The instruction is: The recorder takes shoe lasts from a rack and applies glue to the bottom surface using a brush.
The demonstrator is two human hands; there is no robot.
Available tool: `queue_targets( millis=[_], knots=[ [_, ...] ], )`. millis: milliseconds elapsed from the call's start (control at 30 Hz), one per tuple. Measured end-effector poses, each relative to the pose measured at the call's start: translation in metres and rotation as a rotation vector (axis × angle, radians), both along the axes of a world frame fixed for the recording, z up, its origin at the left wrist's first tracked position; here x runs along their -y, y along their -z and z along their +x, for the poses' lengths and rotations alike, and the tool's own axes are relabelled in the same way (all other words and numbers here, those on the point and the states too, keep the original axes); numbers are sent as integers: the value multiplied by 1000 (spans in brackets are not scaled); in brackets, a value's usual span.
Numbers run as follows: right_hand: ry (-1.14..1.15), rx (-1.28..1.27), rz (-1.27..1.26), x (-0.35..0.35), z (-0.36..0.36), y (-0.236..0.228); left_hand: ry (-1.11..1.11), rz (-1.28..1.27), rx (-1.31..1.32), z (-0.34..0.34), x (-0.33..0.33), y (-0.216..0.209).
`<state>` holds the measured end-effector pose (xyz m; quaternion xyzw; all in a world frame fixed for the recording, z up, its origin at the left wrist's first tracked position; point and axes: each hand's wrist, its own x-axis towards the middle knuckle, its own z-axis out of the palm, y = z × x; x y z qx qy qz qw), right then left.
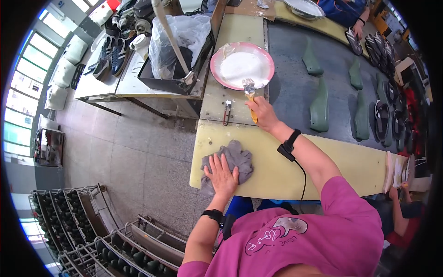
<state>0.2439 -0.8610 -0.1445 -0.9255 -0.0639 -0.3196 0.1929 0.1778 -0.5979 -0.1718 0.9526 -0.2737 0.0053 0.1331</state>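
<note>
1. Gripping a yellow-handled brush (252,100), the right hand (264,113) has its fingers curled closely round the handle.
2. The brush's head is at the near rim of a pink-edged bowl (214,70) with white paste (241,67) inside; whether it touches the rim is hard to tell.
3. The left hand (222,177) lies flat, fingers slightly spread, on a crumpled grey cloth (243,162) at the left end of the yellow table (314,162).
4. Green foot-shaped blocks (319,110) sit on the dark surface (288,55) to the right.
</note>
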Motion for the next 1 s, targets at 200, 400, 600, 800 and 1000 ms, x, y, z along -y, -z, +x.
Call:
queue_targets(
  millis=[200, 400, 600, 800, 1000],
  knots=[
    [43, -256, -109, -11, 20, 25, 14, -92, -96, 7, -1, -4],
    [35, -228, 48, -68, -31, 6, -11, -235, -120, 9, -20, -6],
    [-310, -468, -221, -131, -101, 24, 54, -180, -36, -27, -73, 4],
    [-346, -435, -284, -112, -102, 37, -178, -54, -13, -99, -103, 13],
    [-314, -350, -321, -107, -76, 52, -731, -43, -176, -207, -188, 14]
  ],
)
